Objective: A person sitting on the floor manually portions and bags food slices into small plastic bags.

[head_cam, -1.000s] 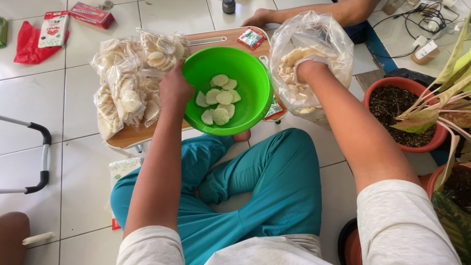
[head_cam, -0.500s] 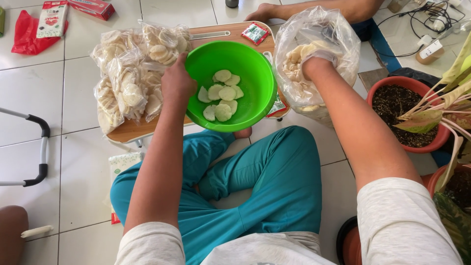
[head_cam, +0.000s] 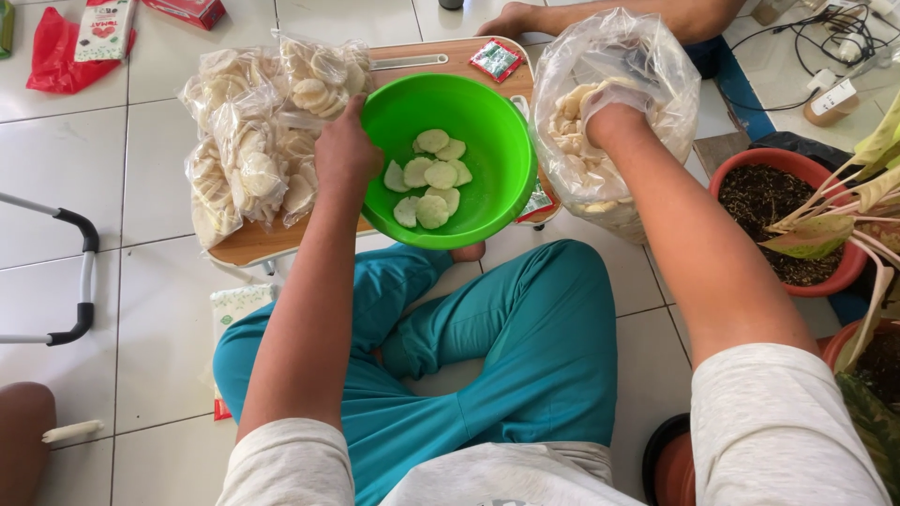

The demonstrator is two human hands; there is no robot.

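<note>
The person wore a light grey short-sleeved cotton shirt [head_cam: 769,422] and teal cloth trousers [head_cam: 525,356]; both forearms and hands were bare.

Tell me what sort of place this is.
Probably a room in a home, used for packing snacks by hand. The person sits cross-legged on a white tiled floor at a low wooden table, with potted plants beside them and small bags of crackers stacked up.

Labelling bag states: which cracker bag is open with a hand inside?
The large clear bag right of the green bowl; the right hand is plunged into its open mouth. The small bags stacked left of the bowl lie untouched.
</note>
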